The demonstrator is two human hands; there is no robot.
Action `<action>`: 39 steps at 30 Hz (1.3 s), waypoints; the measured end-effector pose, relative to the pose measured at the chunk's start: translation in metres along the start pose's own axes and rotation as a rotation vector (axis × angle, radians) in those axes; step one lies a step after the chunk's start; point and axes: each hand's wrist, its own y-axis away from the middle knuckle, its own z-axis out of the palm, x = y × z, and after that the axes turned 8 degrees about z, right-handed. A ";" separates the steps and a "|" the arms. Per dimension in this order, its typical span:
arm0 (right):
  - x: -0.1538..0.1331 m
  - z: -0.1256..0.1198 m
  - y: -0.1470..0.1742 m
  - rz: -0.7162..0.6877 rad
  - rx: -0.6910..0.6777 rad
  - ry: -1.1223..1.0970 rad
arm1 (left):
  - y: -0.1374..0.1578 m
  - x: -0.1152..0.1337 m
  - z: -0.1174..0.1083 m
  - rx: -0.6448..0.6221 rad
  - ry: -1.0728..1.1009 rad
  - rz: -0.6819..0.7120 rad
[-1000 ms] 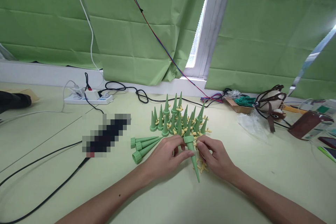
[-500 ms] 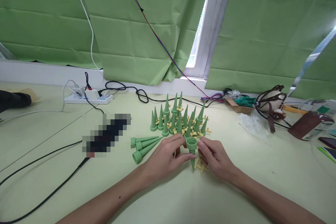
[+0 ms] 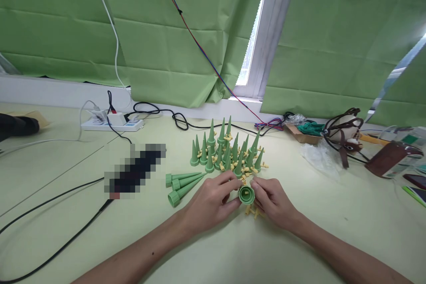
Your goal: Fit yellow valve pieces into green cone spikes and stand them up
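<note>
A green plastic watering spike (image 3: 246,195) is between my hands, its open threaded end tilted up toward me. A small yellow bit shows inside the opening. My left hand (image 3: 216,197) grips the spike from the left with thumb and fingers. My right hand (image 3: 274,202) is closed in a pinch against the spike's right side, on a small yellow valve that its fingers mostly hide. Several loose yellow valves (image 3: 255,213) lie on the table just below the spike. Behind my hands stand several green spikes (image 3: 238,164) on their wide ends, points up, with yellow valves among them.
Several green spikes (image 3: 186,188) lie flat left of my left hand. A pixelated dark object (image 3: 136,171) with a cable lies farther left, and a power strip (image 3: 113,124) sits behind it. At right are a plastic bag (image 3: 319,157), a cardboard box (image 3: 302,135) and a dark red container (image 3: 394,159).
The spike has tipped so its open end now faces me and sits lower, and its point is no longer visible. My left thumb has drawn back slightly; my right hand has barely moved.
</note>
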 end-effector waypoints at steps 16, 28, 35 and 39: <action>-0.002 -0.001 0.001 -0.049 0.133 0.018 | -0.005 0.005 -0.002 0.006 0.078 -0.270; 0.003 0.000 0.000 -0.018 0.079 -0.030 | -0.013 0.010 -0.009 -0.087 0.319 -0.407; 0.007 0.002 0.000 0.034 0.035 -0.019 | -0.012 0.008 -0.010 -0.098 0.291 -0.418; 0.004 0.001 0.000 0.020 0.030 -0.001 | -0.010 0.006 -0.008 -0.115 0.243 -0.391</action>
